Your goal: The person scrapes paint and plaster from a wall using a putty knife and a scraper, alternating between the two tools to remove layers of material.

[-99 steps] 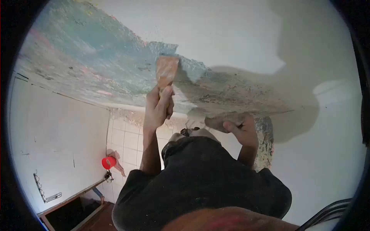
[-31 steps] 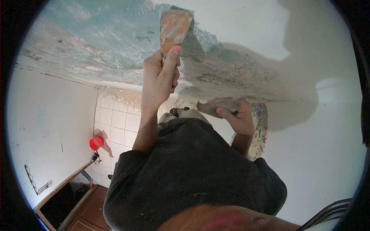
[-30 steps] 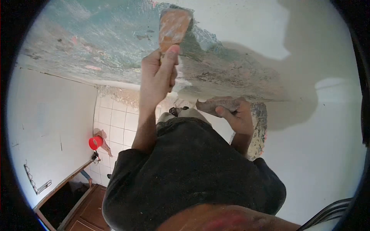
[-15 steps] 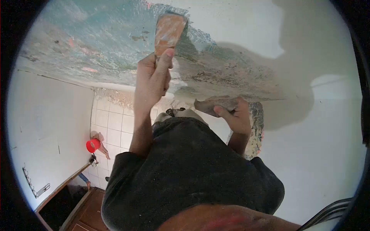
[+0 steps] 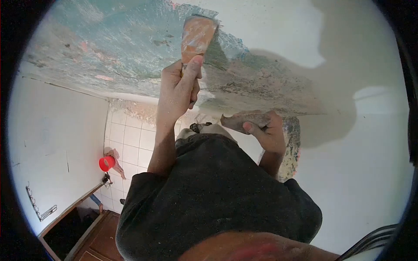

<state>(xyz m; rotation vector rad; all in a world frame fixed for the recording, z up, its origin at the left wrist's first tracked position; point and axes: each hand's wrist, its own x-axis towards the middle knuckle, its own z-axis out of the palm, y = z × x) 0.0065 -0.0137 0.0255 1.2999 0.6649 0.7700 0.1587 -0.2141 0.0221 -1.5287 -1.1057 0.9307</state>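
Observation:
My left hand [image 5: 177,89] is closed round the handle of a scraper [image 5: 198,37] with a wide, rusty-brown, smeared blade. The blade's far edge meets the wall where a rough blue-grey patch [image 5: 130,48] borders the white paint [image 5: 270,26]. Lower and to the right, my right hand [image 5: 271,132] grips a flat grey, dusty piece [image 5: 246,121], thumb on its near face. That piece lies close to the lower part of the scraped wall; whether it touches the wall cannot be made out.
White floor tiles [image 5: 130,143] show at the left, with rubble [image 5: 135,111] along the wall's foot. A red bucket [image 5: 106,163] stands by the left wall. A brown door [image 5: 102,232] is at the lower left, a wall rack [image 5: 39,209] beside it. Black cables [image 5: 370,241] cross the lower right.
The scraper and my left hand appear slightly further right, and the whole view has shifted a little. My right hand keeps its hold on the grey piece.

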